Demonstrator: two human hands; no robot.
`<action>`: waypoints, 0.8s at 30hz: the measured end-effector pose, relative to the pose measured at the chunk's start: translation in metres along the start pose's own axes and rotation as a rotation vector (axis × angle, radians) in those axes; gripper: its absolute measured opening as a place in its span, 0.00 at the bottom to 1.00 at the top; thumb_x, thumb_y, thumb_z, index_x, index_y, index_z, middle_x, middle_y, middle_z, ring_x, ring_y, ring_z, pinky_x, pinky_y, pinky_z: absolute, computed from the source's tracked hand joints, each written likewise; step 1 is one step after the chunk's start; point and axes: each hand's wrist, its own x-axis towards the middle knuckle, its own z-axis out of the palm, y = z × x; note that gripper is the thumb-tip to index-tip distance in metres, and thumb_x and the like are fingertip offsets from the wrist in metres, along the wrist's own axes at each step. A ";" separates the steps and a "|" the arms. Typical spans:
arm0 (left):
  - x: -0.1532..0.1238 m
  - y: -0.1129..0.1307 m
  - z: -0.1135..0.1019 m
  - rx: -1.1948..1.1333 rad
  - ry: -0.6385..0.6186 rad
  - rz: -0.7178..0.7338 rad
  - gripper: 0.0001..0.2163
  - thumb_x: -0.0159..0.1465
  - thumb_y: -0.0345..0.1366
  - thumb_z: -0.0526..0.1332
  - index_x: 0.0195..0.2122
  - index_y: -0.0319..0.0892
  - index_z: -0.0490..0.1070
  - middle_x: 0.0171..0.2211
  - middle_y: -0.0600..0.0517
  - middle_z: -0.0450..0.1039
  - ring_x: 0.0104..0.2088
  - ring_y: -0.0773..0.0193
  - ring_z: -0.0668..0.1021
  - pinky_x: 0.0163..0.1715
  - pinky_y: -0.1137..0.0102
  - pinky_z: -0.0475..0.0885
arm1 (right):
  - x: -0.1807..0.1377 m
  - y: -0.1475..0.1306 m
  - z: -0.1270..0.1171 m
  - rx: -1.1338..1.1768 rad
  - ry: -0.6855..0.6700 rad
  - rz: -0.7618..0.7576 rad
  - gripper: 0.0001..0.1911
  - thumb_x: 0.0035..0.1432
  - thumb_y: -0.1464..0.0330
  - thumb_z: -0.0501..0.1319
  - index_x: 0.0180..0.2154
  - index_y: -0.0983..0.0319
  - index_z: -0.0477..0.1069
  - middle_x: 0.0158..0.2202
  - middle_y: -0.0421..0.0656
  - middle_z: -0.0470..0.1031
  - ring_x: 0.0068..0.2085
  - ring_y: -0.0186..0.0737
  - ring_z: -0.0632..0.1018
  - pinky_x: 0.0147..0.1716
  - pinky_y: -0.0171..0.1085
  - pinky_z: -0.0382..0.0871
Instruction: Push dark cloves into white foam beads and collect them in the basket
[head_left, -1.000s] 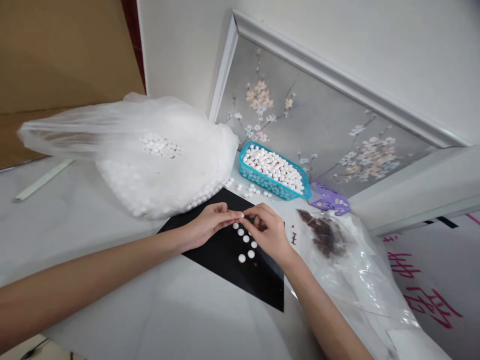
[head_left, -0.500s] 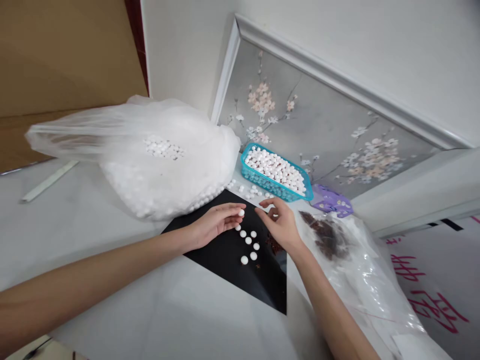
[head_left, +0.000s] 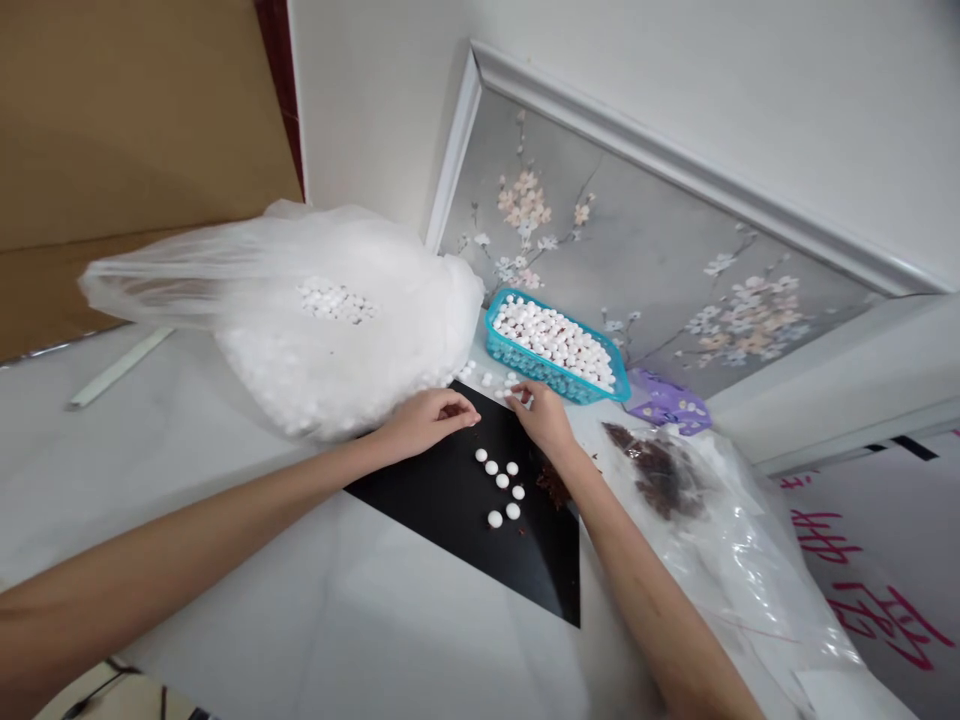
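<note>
My left hand is over the upper left part of a black sheet, its fingers pinched together; whatever they hold is too small or hidden to make out. Beside the blue basket, my right hand has its thumb and finger closed at a small white ball on the table. Several white balls with dark undersides, one a white ball, lie in a loose group on the sheet. Dark brown bits form a small pile, partly behind my right wrist.
A blue basket full of white balls stands against a framed flower picture. At left sits a large translucent bag of white balls. A clear bag with brown pieces and a purple packet lie at right.
My left hand has turned palm down, and the white ball at its fingertips no longer shows. My right hand has moved slightly up and left to the loose balls by the basket.
</note>
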 end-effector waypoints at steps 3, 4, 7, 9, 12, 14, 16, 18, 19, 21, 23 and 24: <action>-0.001 -0.002 -0.004 0.157 0.056 0.045 0.09 0.56 0.43 0.60 0.29 0.44 0.73 0.28 0.52 0.71 0.30 0.62 0.71 0.33 0.69 0.65 | -0.001 -0.002 -0.004 0.018 0.002 -0.009 0.08 0.49 0.65 0.57 0.29 0.62 0.70 0.26 0.41 0.66 0.31 0.40 0.70 0.34 0.39 0.63; -0.001 -0.002 -0.004 0.200 0.074 0.056 0.08 0.55 0.42 0.60 0.28 0.45 0.73 0.27 0.52 0.70 0.30 0.61 0.71 0.34 0.68 0.64 | -0.003 -0.003 -0.006 0.028 0.001 -0.010 0.08 0.48 0.65 0.58 0.29 0.62 0.70 0.26 0.41 0.66 0.31 0.40 0.70 0.33 0.38 0.63; -0.006 -0.001 0.000 0.298 0.113 0.083 0.04 0.53 0.38 0.62 0.28 0.45 0.72 0.29 0.52 0.68 0.33 0.58 0.71 0.39 0.66 0.64 | -0.014 -0.012 -0.013 0.084 -0.020 -0.004 0.09 0.49 0.63 0.58 0.30 0.63 0.70 0.26 0.40 0.67 0.26 0.35 0.68 0.27 0.36 0.63; -0.009 0.002 0.004 0.337 0.124 0.101 0.07 0.52 0.37 0.62 0.33 0.47 0.72 0.33 0.52 0.68 0.38 0.56 0.71 0.43 0.65 0.63 | -0.022 -0.022 -0.016 0.145 -0.065 0.002 0.11 0.50 0.61 0.58 0.31 0.63 0.71 0.25 0.39 0.67 0.21 0.32 0.66 0.22 0.33 0.61; -0.012 0.009 0.008 0.351 0.108 0.180 0.15 0.55 0.37 0.60 0.46 0.48 0.69 0.40 0.51 0.68 0.39 0.58 0.72 0.44 0.65 0.63 | -0.031 -0.042 -0.018 0.252 -0.159 -0.004 0.15 0.53 0.58 0.58 0.32 0.64 0.72 0.24 0.39 0.69 0.20 0.30 0.66 0.18 0.31 0.59; -0.014 0.012 0.010 0.332 0.096 0.254 0.16 0.58 0.36 0.57 0.49 0.48 0.67 0.42 0.51 0.68 0.37 0.61 0.73 0.43 0.67 0.65 | -0.035 -0.053 -0.018 0.305 -0.208 -0.023 0.17 0.54 0.56 0.57 0.33 0.64 0.72 0.26 0.40 0.71 0.21 0.30 0.68 0.19 0.30 0.61; -0.014 0.014 0.011 0.306 0.102 0.290 0.12 0.61 0.36 0.55 0.45 0.46 0.69 0.40 0.51 0.69 0.34 0.64 0.73 0.39 0.69 0.67 | -0.036 -0.060 -0.019 0.333 -0.239 -0.050 0.17 0.55 0.56 0.56 0.33 0.64 0.72 0.27 0.40 0.73 0.22 0.30 0.70 0.20 0.30 0.62; -0.014 0.014 0.011 0.268 0.130 0.268 0.10 0.61 0.38 0.55 0.41 0.44 0.71 0.37 0.52 0.71 0.32 0.65 0.73 0.36 0.70 0.68 | -0.036 -0.061 -0.021 0.333 -0.254 -0.084 0.17 0.58 0.57 0.54 0.34 0.64 0.71 0.28 0.40 0.73 0.21 0.29 0.69 0.19 0.30 0.62; -0.013 0.014 0.011 0.236 0.157 0.241 0.09 0.61 0.39 0.55 0.40 0.44 0.70 0.37 0.52 0.72 0.32 0.65 0.74 0.36 0.71 0.68 | -0.036 -0.060 -0.022 0.322 -0.257 -0.106 0.16 0.58 0.58 0.53 0.35 0.64 0.71 0.28 0.40 0.73 0.21 0.29 0.69 0.20 0.30 0.62; -0.012 0.012 0.011 0.138 0.225 0.177 0.11 0.61 0.41 0.56 0.42 0.44 0.69 0.36 0.52 0.72 0.34 0.64 0.75 0.36 0.71 0.69 | -0.036 -0.056 -0.025 0.284 -0.267 -0.167 0.13 0.58 0.62 0.55 0.38 0.63 0.72 0.30 0.41 0.73 0.21 0.29 0.68 0.21 0.31 0.63; -0.010 0.008 0.010 0.014 0.287 0.122 0.12 0.59 0.42 0.58 0.42 0.43 0.67 0.35 0.52 0.72 0.35 0.64 0.75 0.37 0.71 0.69 | -0.036 -0.052 -0.026 0.239 -0.303 -0.249 0.10 0.56 0.67 0.57 0.40 0.60 0.72 0.35 0.41 0.73 0.24 0.30 0.71 0.26 0.33 0.66; -0.009 0.007 0.010 -0.047 0.303 0.101 0.12 0.59 0.43 0.58 0.40 0.43 0.66 0.34 0.52 0.72 0.35 0.64 0.75 0.37 0.70 0.70 | -0.036 -0.050 -0.025 0.220 -0.330 -0.293 0.11 0.55 0.70 0.58 0.41 0.58 0.73 0.37 0.41 0.74 0.27 0.31 0.72 0.29 0.33 0.67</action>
